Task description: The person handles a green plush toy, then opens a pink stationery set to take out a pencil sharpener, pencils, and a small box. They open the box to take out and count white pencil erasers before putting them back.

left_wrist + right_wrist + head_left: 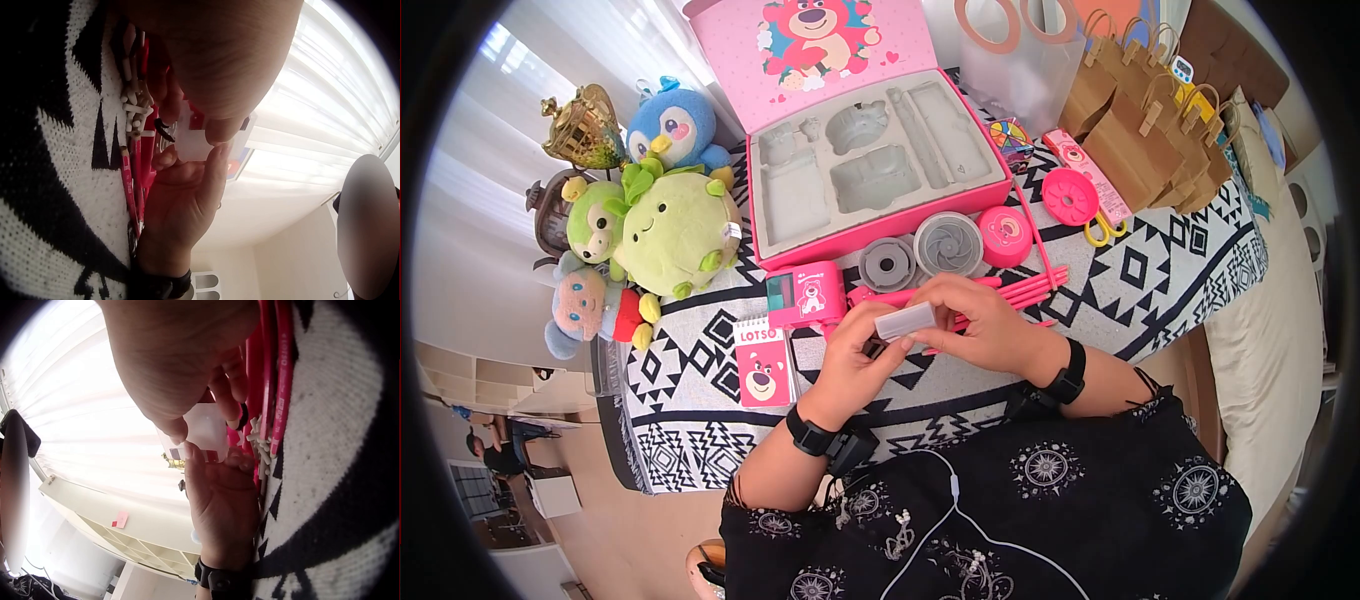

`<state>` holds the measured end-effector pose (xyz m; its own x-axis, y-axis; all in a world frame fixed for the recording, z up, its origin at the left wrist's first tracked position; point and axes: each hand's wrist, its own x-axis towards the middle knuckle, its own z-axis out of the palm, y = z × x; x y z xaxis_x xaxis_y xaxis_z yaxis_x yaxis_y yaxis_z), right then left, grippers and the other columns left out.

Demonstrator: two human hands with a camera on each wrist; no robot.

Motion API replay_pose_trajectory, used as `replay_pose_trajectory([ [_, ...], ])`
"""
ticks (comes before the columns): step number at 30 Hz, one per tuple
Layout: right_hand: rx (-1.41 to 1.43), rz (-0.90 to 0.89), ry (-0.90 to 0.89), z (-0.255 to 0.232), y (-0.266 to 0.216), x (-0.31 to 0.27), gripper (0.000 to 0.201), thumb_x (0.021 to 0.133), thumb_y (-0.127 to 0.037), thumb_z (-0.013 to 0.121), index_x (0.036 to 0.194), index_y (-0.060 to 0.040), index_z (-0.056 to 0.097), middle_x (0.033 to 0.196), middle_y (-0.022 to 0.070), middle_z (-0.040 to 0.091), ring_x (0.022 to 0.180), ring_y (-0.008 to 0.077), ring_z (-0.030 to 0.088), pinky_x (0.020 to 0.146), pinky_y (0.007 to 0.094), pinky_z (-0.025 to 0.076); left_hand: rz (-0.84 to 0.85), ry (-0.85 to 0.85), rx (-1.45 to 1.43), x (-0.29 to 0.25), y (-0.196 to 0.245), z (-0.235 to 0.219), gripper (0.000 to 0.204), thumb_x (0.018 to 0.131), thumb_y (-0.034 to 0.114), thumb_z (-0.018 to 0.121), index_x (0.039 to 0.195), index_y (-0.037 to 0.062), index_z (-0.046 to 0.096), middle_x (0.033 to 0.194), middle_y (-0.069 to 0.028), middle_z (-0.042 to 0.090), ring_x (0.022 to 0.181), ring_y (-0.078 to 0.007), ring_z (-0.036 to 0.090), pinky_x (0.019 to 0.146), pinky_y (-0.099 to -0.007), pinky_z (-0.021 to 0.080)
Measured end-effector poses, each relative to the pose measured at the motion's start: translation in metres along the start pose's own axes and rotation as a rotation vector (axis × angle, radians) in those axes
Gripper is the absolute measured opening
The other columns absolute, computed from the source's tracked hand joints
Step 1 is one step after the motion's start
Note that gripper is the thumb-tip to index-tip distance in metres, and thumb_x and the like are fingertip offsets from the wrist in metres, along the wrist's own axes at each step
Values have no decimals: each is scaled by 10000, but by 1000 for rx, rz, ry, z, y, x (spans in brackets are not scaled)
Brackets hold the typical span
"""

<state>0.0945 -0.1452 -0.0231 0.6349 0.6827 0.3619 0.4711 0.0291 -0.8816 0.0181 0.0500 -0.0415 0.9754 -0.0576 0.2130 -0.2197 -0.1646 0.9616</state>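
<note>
Both hands meet over the near side of the table around a small translucent white plastic piece (905, 321), flat and rectangular in outline. My left hand (852, 350) pinches its left end between thumb and fingers. At the other end my right hand (985, 325) grips it the same way, thumb tips close together at the near edge. In the left wrist view the piece (195, 142) lets light through. Pink pencils (1035, 287) lie just beyond and beneath the hands. Small white sticks (136, 115) lie near the pencils in the left wrist view.
An open pink gift box (870, 235) with a moulded grey tray stands behind. Around it are round grey parts (948, 245), a pink dome (1005, 237), a pink bear-printed unit (810, 295) and a Lotso notepad (765, 370). Plush toys (680, 230) sit left, paper bags (1140, 140) right.
</note>
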Motion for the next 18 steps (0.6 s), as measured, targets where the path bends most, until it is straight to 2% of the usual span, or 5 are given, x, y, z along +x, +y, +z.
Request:
replay_pose_trajectory([
  [15,-5,17,-1,-1,-1,-1,265,865,-135,732,1019,2,567,919,75,553,627,112,639,555,248,474,14,-10,48,1,2,0,233,860,45,714,1065,-22,627,1037,-68,584,862,-117,577,711,-238,473],
  [17,10,131,-46,-3,-5,-1,267,853,-67,719,1083,15,612,985,61,583,758,95,598,651,234,496,20,-8,52,1,2,0,233,859,47,715,1063,-22,627,1034,-69,585,860,-118,578,710,-239,474],
  [18,11,131,-46,-3,-5,-1,267,853,-67,719,1083,15,612,985,61,583,758,95,598,651,234,496,26,-6,56,1,2,0,232,859,49,716,1062,-21,628,1031,-69,586,858,-118,579,709,-239,474],
])
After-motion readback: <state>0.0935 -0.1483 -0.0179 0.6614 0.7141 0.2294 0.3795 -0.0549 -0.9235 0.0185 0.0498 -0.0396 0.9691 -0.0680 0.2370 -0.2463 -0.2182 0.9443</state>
